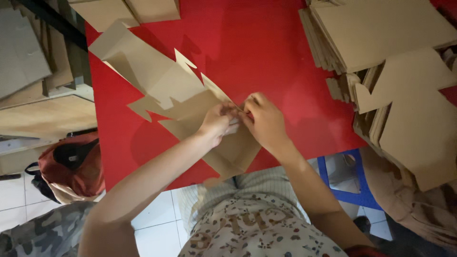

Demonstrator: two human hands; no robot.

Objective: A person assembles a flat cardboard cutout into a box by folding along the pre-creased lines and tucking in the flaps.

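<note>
View from the head camera, looking down. A die-cut sheet of brown cardboard [190, 102] — a flat box blank with notched flaps — lies diagonally across the red table [257, 47], running from the upper left toward the near edge, where its lower end slightly overhangs. Part of the blank is raised in a fold along its length, and its upper left end stands up off the surface.

The left hand [218, 123] and the right hand [264, 121] meet at the right edge of the blank, close to the near edge of the table. The fingers [231, 114] of the left hand are closed in a pinch on a flap of the cardboard; those of the right hand are curled and closed on the same spot, the fingertips of both hands touching or nearly touching. The exact flap held is hidden under the fingers.

At the upper right, a thick stack of flat cardboard sheets [381, 33] rests on the table; beside and below it, further cut blanks [414, 119] lean in a loose pile that reaches past the table's edge. More cardboard [124, 12] lies at the top left corner, and other boards [28, 62] are stacked well to the left, off the table.

Below the table — on a white tiled floor [157, 219] — sit a red and black bag [71, 164] at left and a blue stool [357, 190] at right.
</note>
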